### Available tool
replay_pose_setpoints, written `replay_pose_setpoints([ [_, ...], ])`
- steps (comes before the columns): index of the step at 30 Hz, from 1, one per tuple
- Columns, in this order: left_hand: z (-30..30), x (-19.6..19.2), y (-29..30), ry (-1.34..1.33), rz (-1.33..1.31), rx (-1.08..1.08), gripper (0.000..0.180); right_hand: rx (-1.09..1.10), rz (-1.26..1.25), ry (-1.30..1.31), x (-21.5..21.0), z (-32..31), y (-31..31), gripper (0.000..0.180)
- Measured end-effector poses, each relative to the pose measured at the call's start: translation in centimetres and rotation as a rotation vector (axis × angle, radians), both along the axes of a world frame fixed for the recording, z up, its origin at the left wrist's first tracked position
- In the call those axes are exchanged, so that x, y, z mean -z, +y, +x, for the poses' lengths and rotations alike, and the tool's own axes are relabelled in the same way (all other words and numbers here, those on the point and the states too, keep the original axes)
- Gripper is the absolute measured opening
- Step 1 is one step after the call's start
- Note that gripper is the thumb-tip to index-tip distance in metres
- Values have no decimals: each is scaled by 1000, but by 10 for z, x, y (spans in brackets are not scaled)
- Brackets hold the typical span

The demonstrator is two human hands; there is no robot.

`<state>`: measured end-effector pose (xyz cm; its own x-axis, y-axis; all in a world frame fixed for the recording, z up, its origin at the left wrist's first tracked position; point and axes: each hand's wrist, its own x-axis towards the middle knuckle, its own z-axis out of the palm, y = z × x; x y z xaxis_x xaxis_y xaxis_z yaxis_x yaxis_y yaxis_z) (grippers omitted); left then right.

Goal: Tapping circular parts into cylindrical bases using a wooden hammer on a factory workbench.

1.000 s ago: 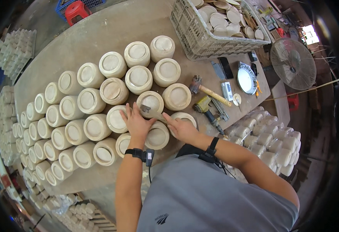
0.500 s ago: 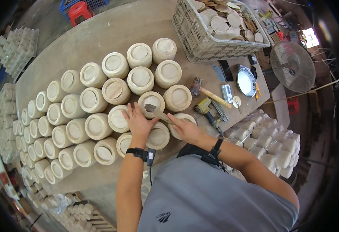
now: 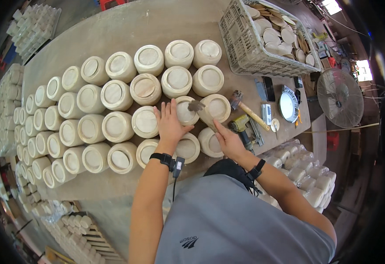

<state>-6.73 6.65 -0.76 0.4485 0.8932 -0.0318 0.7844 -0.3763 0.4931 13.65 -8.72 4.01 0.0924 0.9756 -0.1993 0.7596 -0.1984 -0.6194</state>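
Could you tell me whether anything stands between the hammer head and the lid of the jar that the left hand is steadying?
Nothing visible does. The hammer, held in the right hand, has its head right over the lid of the pale round jar. The left hand lies flat on the jar's near-left side, clear of the head.

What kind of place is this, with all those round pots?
Probably a small woodworking workshop. Rows of round wooden jars cover a long bench, a crate holds round lids, and a hammer and drill lie nearby.
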Motion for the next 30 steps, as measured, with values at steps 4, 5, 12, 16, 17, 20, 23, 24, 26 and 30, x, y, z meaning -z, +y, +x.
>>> replay_pose_setpoints([
  [4, 1, -5, -1, 13, -20, -10, 127, -40, 151, 23, 1, 3, -4, 62],
  [5, 0, -4, -1, 13, -18, -13, 127, -55, 104, 7, 7, 4, -1, 62],
  [12, 1, -1, 0, 24, -33, -10, 126, -40, 84, 15, -5, 2, -1, 63],
  [16, 1, -9, 0, 50, -71, -13, 126, -39, 154, -1, 12, 4, -13, 62],
  [17, 1, -7, 1, 51, -63, -21, 126, -36, 27, -53, 15, 3, -7, 61],
  [20, 3, -2, 1, 38, -54, -16, 128, -36, 138, -22, 10, 0, -2, 63],
  [23, 2, -3, 0, 54, -66, -19, 128, -12, 272, 38, -6, -8, 3, 63],
  [24, 3, -4, 1, 58, -51, -20, 127, -9, 271, 36, 0, -6, 1, 63],
  [26, 3, -5, -3, 61, -57, -26, 127, 12, -46, -62, 15, -3, 5, 61],
  [30, 2, 1, 0, 16, -43, -23, 126, -8, 198, 1, 7, -9, 11, 62],
])
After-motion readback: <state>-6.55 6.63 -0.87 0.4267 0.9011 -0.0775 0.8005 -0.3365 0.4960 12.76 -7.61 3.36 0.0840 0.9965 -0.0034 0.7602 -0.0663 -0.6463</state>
